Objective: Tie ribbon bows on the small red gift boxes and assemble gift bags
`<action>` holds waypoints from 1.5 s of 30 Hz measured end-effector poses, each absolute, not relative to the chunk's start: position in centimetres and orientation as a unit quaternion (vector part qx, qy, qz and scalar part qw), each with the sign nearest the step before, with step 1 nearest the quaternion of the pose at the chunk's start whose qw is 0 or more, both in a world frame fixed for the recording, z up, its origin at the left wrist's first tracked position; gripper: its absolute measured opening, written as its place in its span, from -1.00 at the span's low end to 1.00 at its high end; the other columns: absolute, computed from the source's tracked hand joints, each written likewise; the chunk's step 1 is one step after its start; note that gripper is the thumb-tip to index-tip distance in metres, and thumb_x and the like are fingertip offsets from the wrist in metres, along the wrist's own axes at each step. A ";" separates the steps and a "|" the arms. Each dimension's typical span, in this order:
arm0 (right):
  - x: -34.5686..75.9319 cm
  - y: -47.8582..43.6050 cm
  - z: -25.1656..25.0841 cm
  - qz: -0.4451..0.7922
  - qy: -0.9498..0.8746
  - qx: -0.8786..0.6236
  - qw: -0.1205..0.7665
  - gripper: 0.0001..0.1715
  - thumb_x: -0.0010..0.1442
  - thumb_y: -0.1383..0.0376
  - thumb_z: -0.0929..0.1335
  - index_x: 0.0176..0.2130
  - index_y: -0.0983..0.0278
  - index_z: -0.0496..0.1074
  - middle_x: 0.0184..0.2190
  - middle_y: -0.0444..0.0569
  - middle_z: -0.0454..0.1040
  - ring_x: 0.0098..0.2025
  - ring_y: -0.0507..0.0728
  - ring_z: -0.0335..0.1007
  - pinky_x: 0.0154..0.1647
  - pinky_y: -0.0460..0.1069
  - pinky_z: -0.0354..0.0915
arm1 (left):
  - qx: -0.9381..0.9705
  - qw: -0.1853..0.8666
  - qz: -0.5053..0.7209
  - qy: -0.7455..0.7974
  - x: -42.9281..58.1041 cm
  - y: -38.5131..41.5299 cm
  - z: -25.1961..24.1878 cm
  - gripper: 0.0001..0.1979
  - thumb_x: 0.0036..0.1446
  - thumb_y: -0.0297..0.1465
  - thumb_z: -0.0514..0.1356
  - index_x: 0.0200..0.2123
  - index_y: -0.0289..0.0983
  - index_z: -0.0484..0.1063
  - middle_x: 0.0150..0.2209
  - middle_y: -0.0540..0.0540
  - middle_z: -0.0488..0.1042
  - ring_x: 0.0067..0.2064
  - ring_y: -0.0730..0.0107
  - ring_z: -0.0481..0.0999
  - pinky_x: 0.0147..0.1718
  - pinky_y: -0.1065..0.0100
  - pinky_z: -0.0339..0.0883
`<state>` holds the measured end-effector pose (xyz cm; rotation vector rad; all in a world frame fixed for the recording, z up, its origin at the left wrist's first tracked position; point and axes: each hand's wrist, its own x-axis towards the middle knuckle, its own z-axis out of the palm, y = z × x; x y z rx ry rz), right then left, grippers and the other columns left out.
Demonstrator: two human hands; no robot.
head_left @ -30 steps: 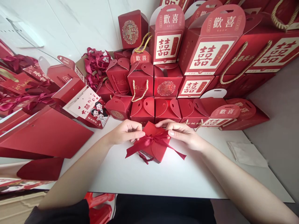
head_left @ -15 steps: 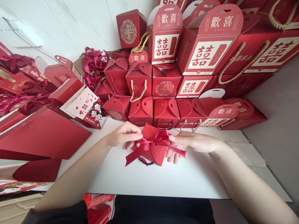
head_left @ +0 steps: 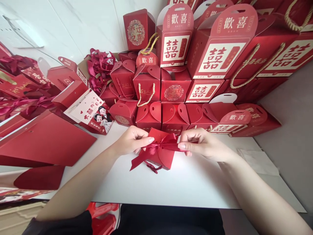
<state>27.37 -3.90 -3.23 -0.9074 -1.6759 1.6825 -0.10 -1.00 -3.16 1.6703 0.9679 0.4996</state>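
Note:
A small red gift box stands on the white table, close in front of me. Across its top lies a dark red satin ribbon tied in a bow, one tail hanging down at the left. My left hand pinches the bow's left side between thumb and fingers. On the other side my right hand is closed on the ribbon's right part and holds it stretched out. A twisted dark red cord handle droops at the box's front.
Stacked red gift boxes form a wall right behind my hands. At the left stand larger red boxes and a box with a cartoon couple. Loose ribbons are heaped behind. A pale sheet lies at the right.
My right hand has gone from loosely spread fingers beside the bow to a pinch on the ribbon, pulling it taut to the right. The left hand keeps its pinch, and the box has tilted slightly.

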 end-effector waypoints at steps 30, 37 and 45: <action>25.6 -4.2 -3.2 0.464 -0.706 -0.428 0.322 -0.59 0.24 -0.04 0.36 -0.26 0.26 0.46 -0.41 -0.10 0.44 -0.37 0.06 0.31 -0.34 -0.04 0.22 | 0.852 0.228 0.161 0.443 -1.5 -4.6 2.3 -0.72 0.11 -0.17 0.30 -0.20 -0.20 0.39 -0.47 0.09 0.31 -0.49 0.53 0.29 -0.50 0.46 0.17; 25.9 -4.4 -3.0 0.460 -0.722 -0.381 0.349 -0.72 0.25 0.07 0.38 -0.34 0.22 0.50 0.02 0.02 0.40 0.00 0.15 0.38 0.00 0.03 0.28 | 0.897 -0.047 0.246 0.363 -0.2 -8.9 -0.5 -0.79 0.13 -0.42 0.30 -0.13 -0.24 0.51 -0.25 -0.11 0.49 -0.23 0.34 0.47 -0.19 0.31 0.36; 26.3 -4.4 -2.7 0.481 -0.728 -0.376 0.312 -0.75 0.19 0.07 0.43 -0.33 0.21 0.53 0.13 0.02 0.37 0.19 0.23 0.30 0.23 0.10 0.14 | 0.874 -0.197 0.272 0.351 -0.6 -8.6 -2.8 -0.66 0.04 -0.59 0.32 -0.09 -0.28 0.49 -0.23 -0.13 0.59 -0.24 0.24 0.51 -0.19 0.23 0.37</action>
